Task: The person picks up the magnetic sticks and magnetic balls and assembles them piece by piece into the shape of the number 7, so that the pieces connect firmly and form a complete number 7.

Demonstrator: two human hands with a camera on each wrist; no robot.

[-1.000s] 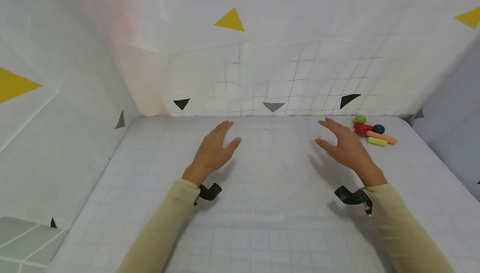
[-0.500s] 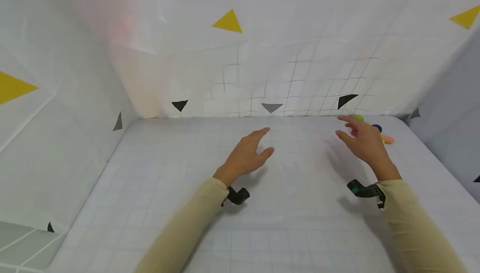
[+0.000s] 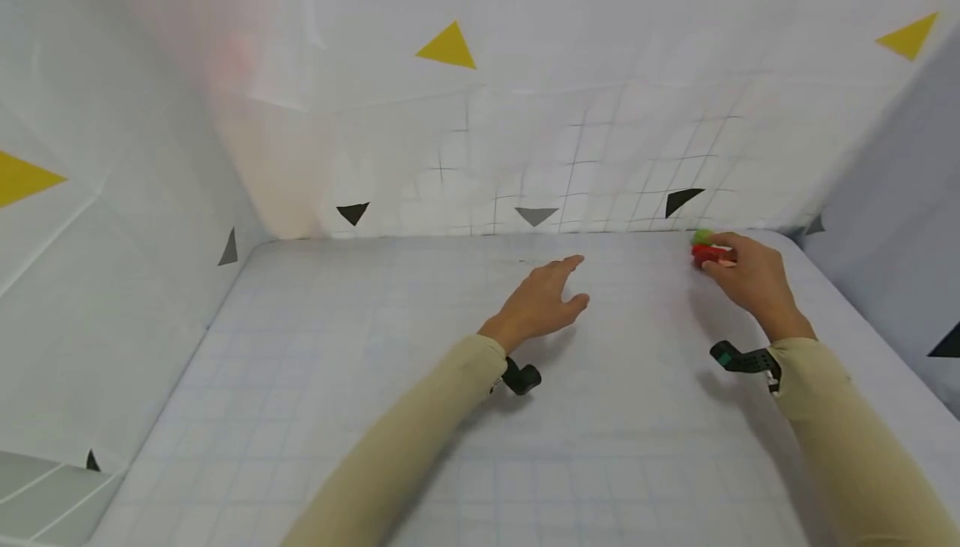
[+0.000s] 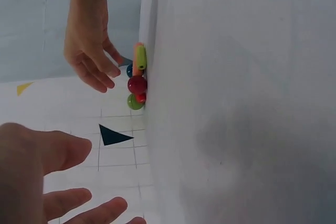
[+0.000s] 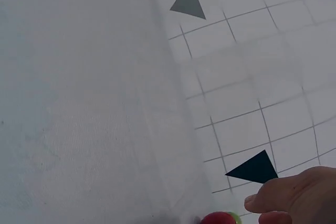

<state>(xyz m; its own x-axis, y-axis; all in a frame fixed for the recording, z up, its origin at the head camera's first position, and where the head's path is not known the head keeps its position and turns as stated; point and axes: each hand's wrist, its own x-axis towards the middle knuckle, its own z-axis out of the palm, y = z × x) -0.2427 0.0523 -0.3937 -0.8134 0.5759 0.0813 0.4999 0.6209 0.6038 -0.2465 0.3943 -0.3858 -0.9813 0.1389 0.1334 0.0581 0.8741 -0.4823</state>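
My right hand [image 3: 757, 278] is held over a small pile at the back right, fingers loosely bent and holding nothing. In the left wrist view a gap shows between its fingertips and the pile. There I see a glossy red ball [image 4: 137, 84], a green ball [image 4: 135, 103], a dark blue ball [image 4: 129, 70], an orange stick [image 4: 136, 70], a yellow-green stick [image 4: 140, 56] and the end of a red stick [image 4: 140, 97]. In the head view the hand hides much of this. My left hand [image 3: 536, 305] hovers over the middle of the table, relaxed, thumb apart.
The table [image 3: 375, 414] has a white cover with faint grid lines. White sheeting [image 3: 375, 138] rises behind it, marked with yellow and dark triangles. A grey side wall [image 3: 892, 222] stands close to the right edge. Each wrist wears a black camera mount [image 3: 522, 378].
My right hand has moved right, over the pile, and its fingers have bent more. My left hand has moved right across the table. The head view has shifted slightly.
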